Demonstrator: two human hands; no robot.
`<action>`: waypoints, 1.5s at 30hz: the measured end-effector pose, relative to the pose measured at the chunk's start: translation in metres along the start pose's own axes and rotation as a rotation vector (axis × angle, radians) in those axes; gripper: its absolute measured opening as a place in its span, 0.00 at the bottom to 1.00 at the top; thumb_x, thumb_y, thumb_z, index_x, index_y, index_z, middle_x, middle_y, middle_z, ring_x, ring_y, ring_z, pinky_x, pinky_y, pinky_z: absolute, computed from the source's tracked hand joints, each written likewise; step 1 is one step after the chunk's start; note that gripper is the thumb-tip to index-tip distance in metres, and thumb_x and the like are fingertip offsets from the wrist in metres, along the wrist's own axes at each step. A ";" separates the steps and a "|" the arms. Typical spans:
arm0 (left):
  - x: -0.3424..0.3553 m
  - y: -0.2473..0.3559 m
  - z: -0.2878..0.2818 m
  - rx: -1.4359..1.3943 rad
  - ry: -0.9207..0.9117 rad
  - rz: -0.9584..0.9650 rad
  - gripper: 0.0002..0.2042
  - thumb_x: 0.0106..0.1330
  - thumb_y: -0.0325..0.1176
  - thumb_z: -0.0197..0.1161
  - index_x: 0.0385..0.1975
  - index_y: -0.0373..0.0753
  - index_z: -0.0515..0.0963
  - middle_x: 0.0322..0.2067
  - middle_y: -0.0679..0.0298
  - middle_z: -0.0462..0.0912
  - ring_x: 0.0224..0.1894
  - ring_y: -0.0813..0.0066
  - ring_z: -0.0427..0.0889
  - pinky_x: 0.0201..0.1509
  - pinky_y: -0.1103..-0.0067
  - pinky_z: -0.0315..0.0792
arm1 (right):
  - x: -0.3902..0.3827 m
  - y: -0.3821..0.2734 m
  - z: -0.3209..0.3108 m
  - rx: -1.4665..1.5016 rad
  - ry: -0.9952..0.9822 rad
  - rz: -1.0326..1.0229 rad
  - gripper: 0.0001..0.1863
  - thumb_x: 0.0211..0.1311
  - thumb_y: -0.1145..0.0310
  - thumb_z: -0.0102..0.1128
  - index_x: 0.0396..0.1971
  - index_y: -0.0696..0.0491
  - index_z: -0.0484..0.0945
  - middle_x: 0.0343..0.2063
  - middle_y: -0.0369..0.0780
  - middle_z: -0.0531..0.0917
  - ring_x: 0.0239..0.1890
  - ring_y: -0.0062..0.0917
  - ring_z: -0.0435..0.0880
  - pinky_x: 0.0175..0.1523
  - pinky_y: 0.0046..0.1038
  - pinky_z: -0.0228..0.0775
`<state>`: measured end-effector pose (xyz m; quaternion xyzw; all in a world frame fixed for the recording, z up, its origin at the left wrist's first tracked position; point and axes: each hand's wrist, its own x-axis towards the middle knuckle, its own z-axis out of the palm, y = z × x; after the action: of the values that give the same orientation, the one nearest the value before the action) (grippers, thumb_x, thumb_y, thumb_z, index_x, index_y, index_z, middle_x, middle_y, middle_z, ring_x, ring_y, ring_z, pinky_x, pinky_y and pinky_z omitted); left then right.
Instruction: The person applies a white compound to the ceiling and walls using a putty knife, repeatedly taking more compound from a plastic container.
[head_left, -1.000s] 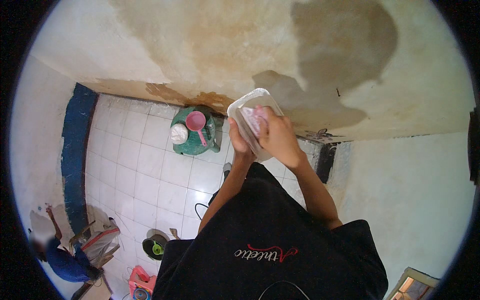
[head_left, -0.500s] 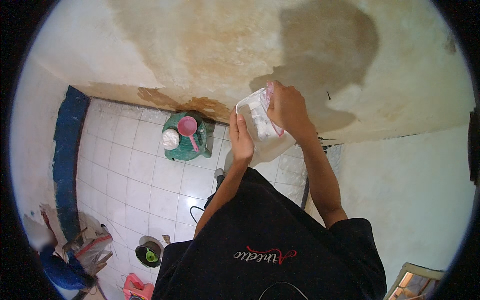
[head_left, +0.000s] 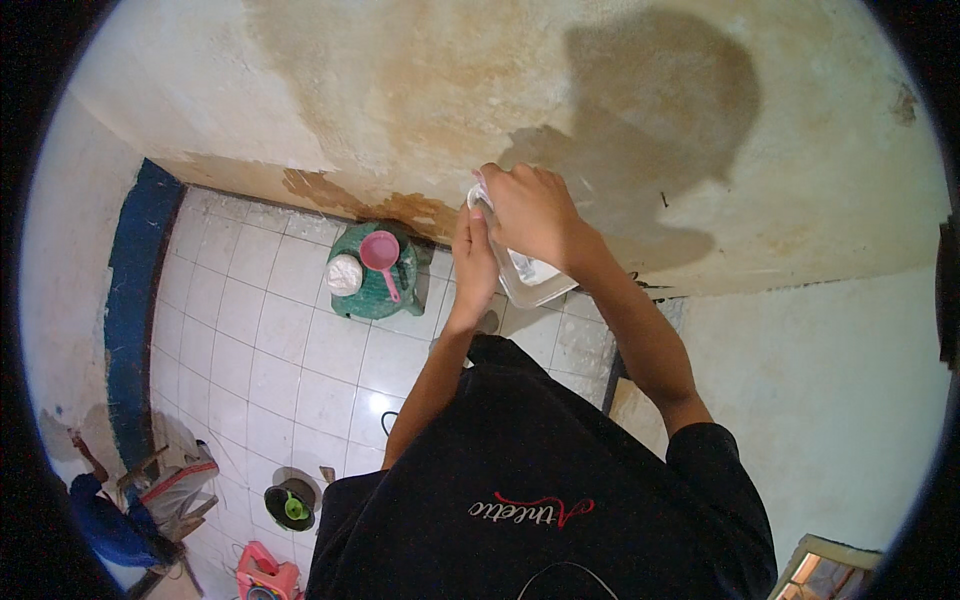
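Observation:
My left hand (head_left: 476, 262) is closed on the left side of a white, translucent plastic container (head_left: 538, 286), held up near the stained wall. My right hand (head_left: 532, 215) is curled over the container's upper left corner, gripping a flat pink-and-white piece (head_left: 479, 180) that is mostly hidden by the fingers. White material shows inside the container below that hand.
On the tiled floor (head_left: 280, 350) stands a green stool (head_left: 368, 298) bearing a pink dipper (head_left: 380, 250) and white tub (head_left: 344, 275). Lower left are a person (head_left: 120, 525) in blue, a bucket with green scoop (head_left: 282, 505) and pink object (head_left: 260, 565). The stained wall (head_left: 430, 80) rises ahead.
My right hand has moved left across the container with the pink-and-white piece, now covering more of it. The container has shifted and turned slightly in my left hand.

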<state>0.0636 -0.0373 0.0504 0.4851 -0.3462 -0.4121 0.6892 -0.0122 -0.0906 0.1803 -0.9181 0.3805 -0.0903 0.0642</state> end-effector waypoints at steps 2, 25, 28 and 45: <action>0.000 0.007 0.000 -0.017 0.027 -0.015 0.23 0.76 0.43 0.38 0.53 0.27 0.70 0.50 0.54 0.75 0.52 0.70 0.72 0.58 0.75 0.63 | 0.002 0.010 0.001 0.076 0.088 -0.025 0.14 0.45 0.69 0.63 0.33 0.59 0.76 0.28 0.52 0.81 0.35 0.47 0.82 0.40 0.43 0.74; 0.001 0.002 -0.005 -0.097 0.037 0.013 0.26 0.77 0.47 0.31 0.58 0.31 0.65 0.56 0.52 0.69 0.59 0.64 0.68 0.64 0.73 0.59 | -0.026 0.003 0.006 -0.043 0.127 0.275 0.17 0.55 0.68 0.56 0.45 0.56 0.75 0.29 0.47 0.84 0.28 0.43 0.84 0.33 0.42 0.76; -0.002 0.026 0.003 0.082 0.078 0.147 0.26 0.77 0.49 0.31 0.58 0.33 0.66 0.53 0.54 0.71 0.56 0.67 0.69 0.61 0.73 0.61 | -0.035 -0.010 0.039 -0.060 0.287 0.079 0.16 0.60 0.67 0.53 0.47 0.57 0.74 0.27 0.45 0.84 0.24 0.40 0.84 0.28 0.39 0.76; -0.014 -0.010 0.007 -0.024 0.037 0.041 0.31 0.75 0.55 0.31 0.63 0.34 0.58 0.59 0.53 0.65 0.62 0.64 0.63 0.66 0.71 0.56 | -0.028 -0.011 0.020 0.077 0.196 0.204 0.15 0.53 0.72 0.56 0.44 0.53 0.77 0.19 0.51 0.80 0.24 0.46 0.82 0.30 0.44 0.72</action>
<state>0.0489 -0.0296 0.0420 0.4773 -0.3382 -0.3930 0.7095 -0.0199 -0.0618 0.1600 -0.8583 0.4725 -0.1870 0.0710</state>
